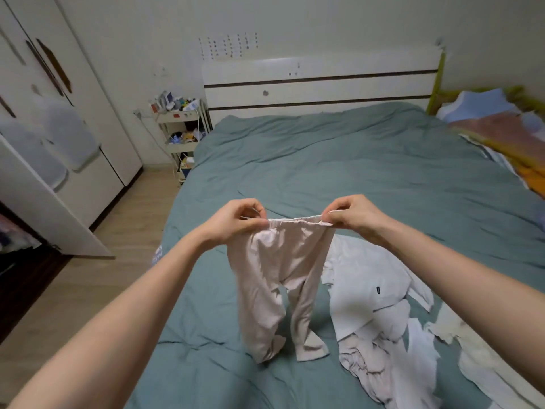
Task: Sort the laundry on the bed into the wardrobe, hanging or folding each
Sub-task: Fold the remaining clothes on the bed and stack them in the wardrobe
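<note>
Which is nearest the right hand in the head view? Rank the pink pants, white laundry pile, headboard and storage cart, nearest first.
1. Pink pants, pinched by the right hand.
2. White laundry pile, just below it.
3. Headboard, far ahead.
4. Storage cart, far left.

Head view (close) facing down bedward.

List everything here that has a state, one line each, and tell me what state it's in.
pink pants: held up by the waistband, cuffs touching the bed
left hand: pinches the waistband
right hand: pinches the waistband
laundry pile: unfolded, heaped on the bed
wardrobe door: open
bed: covered, green duvet wrinkled
</note>
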`<state>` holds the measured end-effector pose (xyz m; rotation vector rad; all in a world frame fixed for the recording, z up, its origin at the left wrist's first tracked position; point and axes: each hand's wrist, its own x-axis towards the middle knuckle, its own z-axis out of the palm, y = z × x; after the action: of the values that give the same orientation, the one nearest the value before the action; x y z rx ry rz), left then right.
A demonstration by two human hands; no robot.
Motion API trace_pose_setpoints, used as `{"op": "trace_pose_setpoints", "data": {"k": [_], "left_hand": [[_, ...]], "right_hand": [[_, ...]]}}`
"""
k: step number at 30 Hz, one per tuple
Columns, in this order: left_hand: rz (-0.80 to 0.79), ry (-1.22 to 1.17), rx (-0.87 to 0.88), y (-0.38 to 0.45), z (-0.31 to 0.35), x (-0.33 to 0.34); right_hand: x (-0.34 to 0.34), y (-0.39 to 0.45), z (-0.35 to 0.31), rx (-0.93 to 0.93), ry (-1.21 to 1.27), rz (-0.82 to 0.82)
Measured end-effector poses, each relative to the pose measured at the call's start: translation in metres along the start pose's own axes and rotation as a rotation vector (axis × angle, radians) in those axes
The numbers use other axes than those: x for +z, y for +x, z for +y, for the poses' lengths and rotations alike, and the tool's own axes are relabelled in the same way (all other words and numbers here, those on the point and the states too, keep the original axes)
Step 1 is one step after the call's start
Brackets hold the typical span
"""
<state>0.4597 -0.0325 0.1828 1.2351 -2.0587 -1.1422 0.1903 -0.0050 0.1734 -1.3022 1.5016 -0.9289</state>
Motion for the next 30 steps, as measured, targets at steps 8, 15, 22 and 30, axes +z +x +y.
{"op": "trace_pose_setpoints", "data": {"k": [8,15,22,30], "left_hand": [[-0.007,0.096,-0.256,0.005,0.002,-0.024],[-0.193,-0.076,-0.254,-0.005,0.003,-0.017],[-0.274,0.469,-0.018,0.0,0.004,-0.003],[0.162,0.433,-0.411,0.02,-0.002,0.02]], "right_hand": [[-0.01,0.009,-0.018,-0.139,-0.135,0.04],[-0.027,0.004,-0.034,-0.229,-0.492,-0.111],[-0.024,0.01,-0.019,-0.28,-0.966,-0.021],[-0.006,0.012,-0.006,-0.227,-0.967,0.117]]}}
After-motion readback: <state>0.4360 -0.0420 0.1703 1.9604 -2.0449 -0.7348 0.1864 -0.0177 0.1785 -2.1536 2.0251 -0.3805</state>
